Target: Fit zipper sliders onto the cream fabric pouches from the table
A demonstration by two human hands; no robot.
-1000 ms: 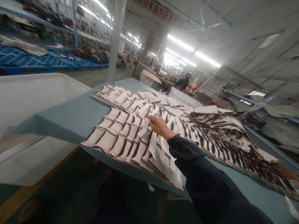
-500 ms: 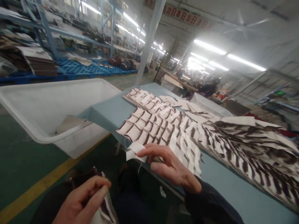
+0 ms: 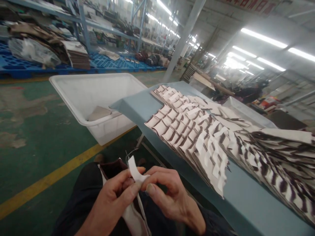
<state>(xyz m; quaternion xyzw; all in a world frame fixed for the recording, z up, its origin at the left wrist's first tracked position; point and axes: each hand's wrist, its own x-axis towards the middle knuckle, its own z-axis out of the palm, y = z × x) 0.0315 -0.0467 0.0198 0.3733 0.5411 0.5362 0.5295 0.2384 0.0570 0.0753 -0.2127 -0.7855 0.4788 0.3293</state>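
Over my lap, my left hand [image 3: 114, 198] pinches a sewn piece of cream fabric [image 3: 134, 218] with a dark maroon side. Its lower end hangs between my legs. Close against it, my right hand [image 3: 169, 193] is closed on a white strip [image 3: 134, 170], which curves up between the two hands. Both hands' fingertips meet at the strip, and part of the fabric is hidden behind them. Loose threads [image 3: 128, 154] stick out near the strip's upper end. To the right lie layered cream and maroon fabric pieces [image 3: 172, 126], several bearing white strips.
A blue-grey table [image 3: 133, 105] carries the fabric stacks. Left of it stands a white bin [image 3: 91, 123] with a flat beige piece inside. Blue pallets [image 3: 103, 65] and shelving with materials are behind. A yellow line [image 3: 61, 177] crosses the green floor.
My right hand has come from the table's edge to my left hand, bringing the white strip against the fabric. My left hand has risen slightly, and the view has swung left.
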